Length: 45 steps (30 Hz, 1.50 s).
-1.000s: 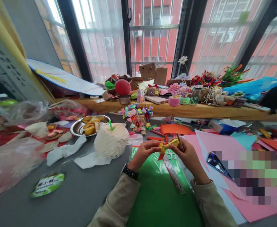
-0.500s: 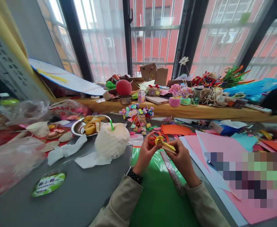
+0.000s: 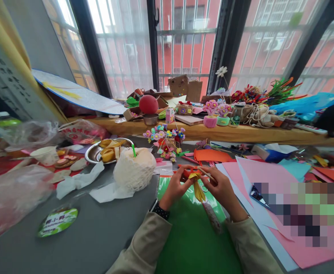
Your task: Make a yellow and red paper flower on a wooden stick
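Note:
Above a green sheet (image 3: 195, 243), my left hand (image 3: 173, 190) pinches the gathered top of a yellow folded paper piece (image 3: 199, 192). Its pleated end now hangs downward between my hands. My right hand (image 3: 222, 190) is closed round a thin pale stick (image 3: 207, 173), whose tip meets the top of the yellow paper. Some red-orange material (image 3: 188, 173) shows behind my left fingers; its exact shape is partly hidden. Beneath my hands a patterned ruler (image 3: 212, 217) lies slantwise on the green sheet.
Left of my hands stands a coconut in white netting (image 3: 134, 171) with a green straw, beside a metal bowl (image 3: 89, 155) of peels. Pink paper (image 3: 258, 171) and a phone (image 3: 258, 195) lie at the right. Small craft flowers (image 3: 167, 142) stand ahead, below the cluttered windowsill (image 3: 195, 131).
The yellow paper has turned from lying sideways toward my right hand to hanging down. My right hand has let go of its pleated end and now holds the stick at its top.

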Each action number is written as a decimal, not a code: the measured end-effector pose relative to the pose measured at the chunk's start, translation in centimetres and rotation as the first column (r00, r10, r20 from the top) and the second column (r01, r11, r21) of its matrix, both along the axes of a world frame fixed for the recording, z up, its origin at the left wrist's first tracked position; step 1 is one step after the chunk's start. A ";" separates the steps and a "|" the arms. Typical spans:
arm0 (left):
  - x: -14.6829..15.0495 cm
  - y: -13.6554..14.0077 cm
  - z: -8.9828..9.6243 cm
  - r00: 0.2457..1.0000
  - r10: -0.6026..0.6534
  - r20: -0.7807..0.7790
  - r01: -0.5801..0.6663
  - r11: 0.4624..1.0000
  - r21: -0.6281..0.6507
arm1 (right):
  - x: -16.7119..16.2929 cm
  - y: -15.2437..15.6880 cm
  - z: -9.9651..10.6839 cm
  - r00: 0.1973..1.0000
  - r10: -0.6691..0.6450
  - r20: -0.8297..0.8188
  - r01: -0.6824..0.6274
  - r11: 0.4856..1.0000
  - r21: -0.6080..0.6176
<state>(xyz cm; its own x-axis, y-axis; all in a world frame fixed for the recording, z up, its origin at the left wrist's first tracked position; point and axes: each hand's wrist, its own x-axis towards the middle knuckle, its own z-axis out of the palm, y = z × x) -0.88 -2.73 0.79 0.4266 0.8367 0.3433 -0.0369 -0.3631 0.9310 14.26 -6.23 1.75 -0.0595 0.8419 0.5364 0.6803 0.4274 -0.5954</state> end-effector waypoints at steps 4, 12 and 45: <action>0.2 -0.2 0.0 0.998 0.056 0.008 -0.056 0.998 0.004 | -0.2 0.2 -0.5 0.994 0.067 0.092 -0.069 0.998 0.011; 1.3 0.7 -1.7 0.986 -0.008 0.167 0.047 0.972 -0.232 | -0.6 0.6 -1.5 0.998 -0.061 0.031 0.060 0.998 0.033; 1.4 0.4 -1.7 0.961 0.140 0.238 0.006 0.851 -0.526 | -2.8 0.3 -3.1 0.830 -0.416 0.370 0.248 0.871 0.423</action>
